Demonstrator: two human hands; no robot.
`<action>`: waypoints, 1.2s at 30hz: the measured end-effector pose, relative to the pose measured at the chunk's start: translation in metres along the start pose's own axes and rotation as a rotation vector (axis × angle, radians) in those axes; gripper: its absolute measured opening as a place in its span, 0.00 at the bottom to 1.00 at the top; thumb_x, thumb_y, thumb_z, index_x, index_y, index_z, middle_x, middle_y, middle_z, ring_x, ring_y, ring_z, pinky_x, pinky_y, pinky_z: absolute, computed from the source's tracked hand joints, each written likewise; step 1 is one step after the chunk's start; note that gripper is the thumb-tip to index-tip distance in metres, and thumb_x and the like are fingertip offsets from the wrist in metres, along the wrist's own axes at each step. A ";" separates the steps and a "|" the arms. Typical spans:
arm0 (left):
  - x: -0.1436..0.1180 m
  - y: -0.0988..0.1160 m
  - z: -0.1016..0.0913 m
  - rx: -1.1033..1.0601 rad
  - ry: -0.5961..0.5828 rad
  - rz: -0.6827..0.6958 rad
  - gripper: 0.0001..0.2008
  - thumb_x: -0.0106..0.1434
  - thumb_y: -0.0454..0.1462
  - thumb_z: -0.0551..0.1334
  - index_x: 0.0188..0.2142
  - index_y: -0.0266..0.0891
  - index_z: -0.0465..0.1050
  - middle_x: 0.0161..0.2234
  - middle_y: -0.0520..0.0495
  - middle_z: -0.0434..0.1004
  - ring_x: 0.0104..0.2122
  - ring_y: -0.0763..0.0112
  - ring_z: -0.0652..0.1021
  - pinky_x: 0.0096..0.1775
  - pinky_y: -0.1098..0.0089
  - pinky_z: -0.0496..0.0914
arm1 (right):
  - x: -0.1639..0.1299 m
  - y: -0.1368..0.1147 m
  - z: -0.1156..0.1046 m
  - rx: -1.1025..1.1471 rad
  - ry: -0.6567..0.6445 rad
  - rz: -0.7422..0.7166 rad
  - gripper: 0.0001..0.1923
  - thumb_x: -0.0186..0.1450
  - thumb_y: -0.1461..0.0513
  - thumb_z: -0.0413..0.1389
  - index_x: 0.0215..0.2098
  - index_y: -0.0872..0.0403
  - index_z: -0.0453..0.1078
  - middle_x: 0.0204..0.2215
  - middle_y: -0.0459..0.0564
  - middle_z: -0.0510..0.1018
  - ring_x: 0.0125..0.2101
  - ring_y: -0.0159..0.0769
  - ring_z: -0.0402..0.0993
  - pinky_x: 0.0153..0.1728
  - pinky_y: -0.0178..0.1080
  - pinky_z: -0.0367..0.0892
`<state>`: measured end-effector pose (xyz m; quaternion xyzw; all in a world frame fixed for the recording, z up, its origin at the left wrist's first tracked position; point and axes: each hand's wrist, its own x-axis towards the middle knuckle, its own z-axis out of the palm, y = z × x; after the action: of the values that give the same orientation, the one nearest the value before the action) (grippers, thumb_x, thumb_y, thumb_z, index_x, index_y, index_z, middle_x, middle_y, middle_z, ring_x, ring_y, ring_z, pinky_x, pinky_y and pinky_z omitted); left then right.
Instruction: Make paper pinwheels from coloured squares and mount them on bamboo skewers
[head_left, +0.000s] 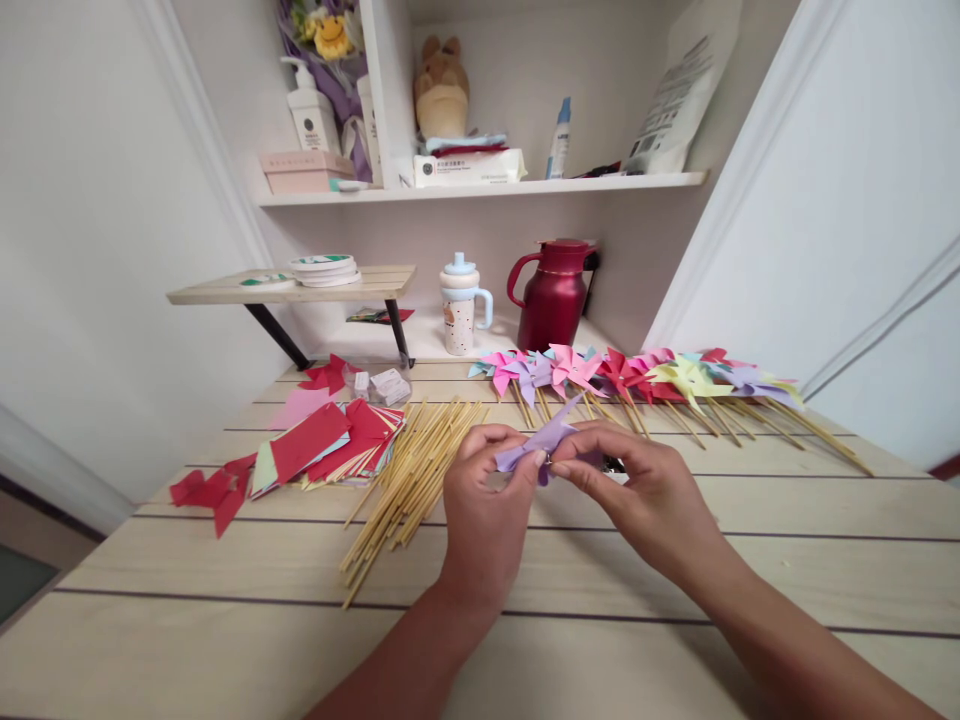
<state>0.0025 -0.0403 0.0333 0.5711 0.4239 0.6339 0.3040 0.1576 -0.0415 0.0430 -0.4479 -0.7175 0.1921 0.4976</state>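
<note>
A person's left hand (pixel 484 505) and right hand (pixel 637 485) meet above the middle of a pale wooden table (pixel 225 640), both pinching a folded piece of purple paper (pixel 536 440) held just off the surface. The left fingers (pixel 499 437) are closed on the paper's near edge; the right fingers (pixel 574 462) grip it from the other side, thumb and forefinger pressed together at its centre. A pointed flap of the paper rises toward the back of the table.

Just left of the hands lies a loose bundle of bamboo sticks (pixel 409 470), fanned toward the table's front edge. Further left sits a stack of coloured paper squares (pixel 330 445), red on top, with red paper scraps (pixel 210 492) beside it. Behind the hands, a row of finished pinwheels (pixel 637 375) in pink, purple, red and yellow lies along the table on their sticks. A dark red jug (pixel 555 295) and a lidded cup (pixel 461 305) stand against the back wall beneath a shelf (pixel 480 188).
</note>
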 end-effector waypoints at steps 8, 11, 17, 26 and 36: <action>-0.004 0.005 -0.001 0.036 0.052 0.040 0.06 0.59 0.30 0.66 0.28 0.40 0.80 0.34 0.51 0.76 0.35 0.73 0.77 0.37 0.75 0.72 | -0.005 0.000 0.005 -0.007 0.069 -0.005 0.03 0.64 0.59 0.63 0.31 0.48 0.76 0.30 0.43 0.81 0.32 0.36 0.75 0.35 0.39 0.66; -0.005 0.004 0.000 0.051 0.080 0.048 0.05 0.59 0.31 0.67 0.29 0.41 0.81 0.33 0.51 0.76 0.35 0.73 0.77 0.37 0.76 0.72 | -0.005 0.000 0.006 -0.008 0.073 -0.001 0.04 0.64 0.58 0.63 0.31 0.47 0.76 0.30 0.42 0.81 0.31 0.35 0.73 0.34 0.38 0.65; -0.005 0.002 0.002 0.063 0.099 0.034 0.05 0.58 0.30 0.67 0.27 0.40 0.80 0.33 0.50 0.76 0.34 0.73 0.77 0.37 0.75 0.71 | -0.006 0.001 0.006 -0.012 0.060 0.019 0.04 0.64 0.57 0.63 0.32 0.48 0.75 0.30 0.42 0.80 0.30 0.34 0.71 0.32 0.37 0.63; -0.006 0.000 0.003 0.088 0.123 0.079 0.04 0.58 0.30 0.67 0.28 0.40 0.79 0.33 0.51 0.76 0.35 0.73 0.77 0.38 0.75 0.71 | -0.007 0.002 0.012 0.033 0.101 0.049 0.05 0.64 0.57 0.63 0.32 0.48 0.74 0.29 0.43 0.79 0.29 0.34 0.69 0.32 0.38 0.63; -0.007 0.004 0.003 0.114 0.134 0.156 0.07 0.59 0.29 0.65 0.29 0.41 0.80 0.33 0.50 0.78 0.35 0.70 0.78 0.37 0.73 0.73 | -0.010 -0.002 0.019 0.031 0.129 0.065 0.07 0.65 0.56 0.62 0.32 0.50 0.74 0.29 0.46 0.78 0.32 0.37 0.71 0.35 0.40 0.64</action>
<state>0.0067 -0.0481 0.0332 0.5750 0.4329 0.6674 0.1915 0.1413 -0.0478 0.0304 -0.4747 -0.6660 0.1900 0.5431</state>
